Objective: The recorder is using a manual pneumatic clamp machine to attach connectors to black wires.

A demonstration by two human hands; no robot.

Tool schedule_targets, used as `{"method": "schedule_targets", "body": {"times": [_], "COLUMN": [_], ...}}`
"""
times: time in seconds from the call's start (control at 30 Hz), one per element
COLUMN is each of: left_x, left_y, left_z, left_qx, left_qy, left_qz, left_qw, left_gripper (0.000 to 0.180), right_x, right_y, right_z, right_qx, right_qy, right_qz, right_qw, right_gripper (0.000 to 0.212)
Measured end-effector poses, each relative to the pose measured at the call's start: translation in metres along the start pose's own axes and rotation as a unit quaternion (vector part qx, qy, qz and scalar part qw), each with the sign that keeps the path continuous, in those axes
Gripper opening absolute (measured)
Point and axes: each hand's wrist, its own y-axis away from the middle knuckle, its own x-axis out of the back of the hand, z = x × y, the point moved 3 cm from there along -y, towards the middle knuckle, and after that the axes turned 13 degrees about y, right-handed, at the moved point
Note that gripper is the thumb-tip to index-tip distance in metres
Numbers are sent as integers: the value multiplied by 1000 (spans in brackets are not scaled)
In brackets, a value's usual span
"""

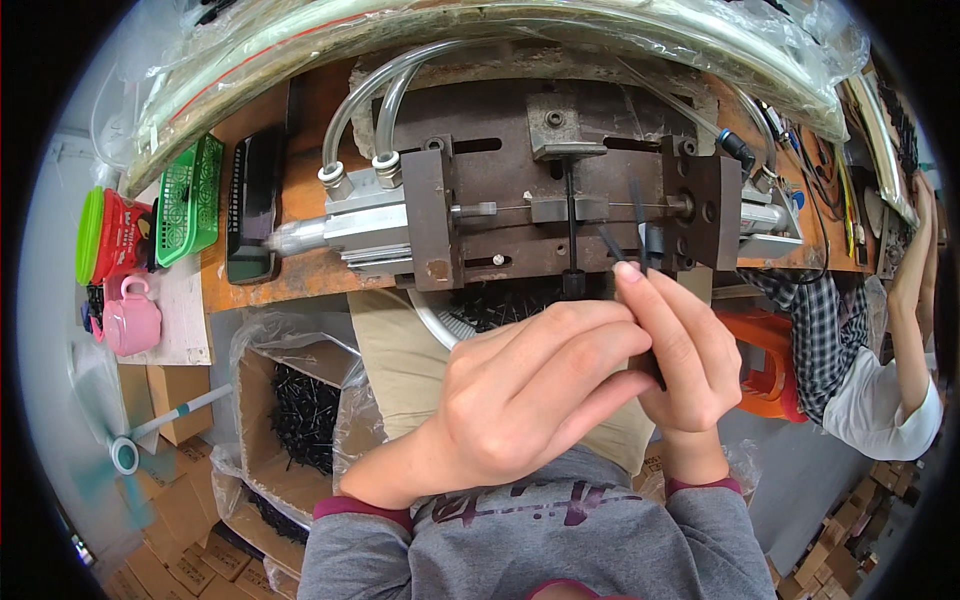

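My right hand (692, 350) is closed around a few slim black rods (611, 243), whose ends stick up past its fingertips. My left hand (545, 390) reaches across to it, palm down, its fingers drawn together and their tips at the right palm. What the left fingertips pinch, if anything, is hidden. Both hands are just in front of a brown metal fixture (510, 120). At its centre a small grey block (562, 210) sits behind an upright black lever (571, 225) with a dark knob. A thin metal pin runs from the right side toward that block.
Silver air cylinders (368, 228) with clear hoses flank the fixture. Left are a black tray (252, 205), a green basket (188, 200) and a pink cup (132, 318). Below stands a lined carton (258, 400) of black parts. A person (885, 400) sits at right beside an orange stool (765, 350).
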Motion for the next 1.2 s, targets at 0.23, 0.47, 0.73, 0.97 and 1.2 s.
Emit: {"method": "schedule_targets", "body": {"times": [0.23,0.47,0.73,0.97,1.2], "left_x": [7,4,3,11,33], "left_y": [2,10,0,-8,-8], "left_z": [1,-21,-27,-11,8], "left_qx": [30,12,22,113,107], "left_qy": [-63,-231,-282,86,163], "left_qz": [-4,-68,-107,-34,-28], "left_qw": [998,971,953,989,980], "left_gripper": [43,35,34,46,36], "right_x": [-8,2,11,-7,-6], "right_y": [-3,10,10,5,2], "right_z": [6,27,41,27,39], "right_qx": [-60,-284,-395,-431,-397], "right_qy": [-49,-313,-516,-694,-710], "right_qz": [29,67,12,-57,9], "right_qw": [997,904,760,574,582], "right_gripper": [38,26,22,18,28]}}
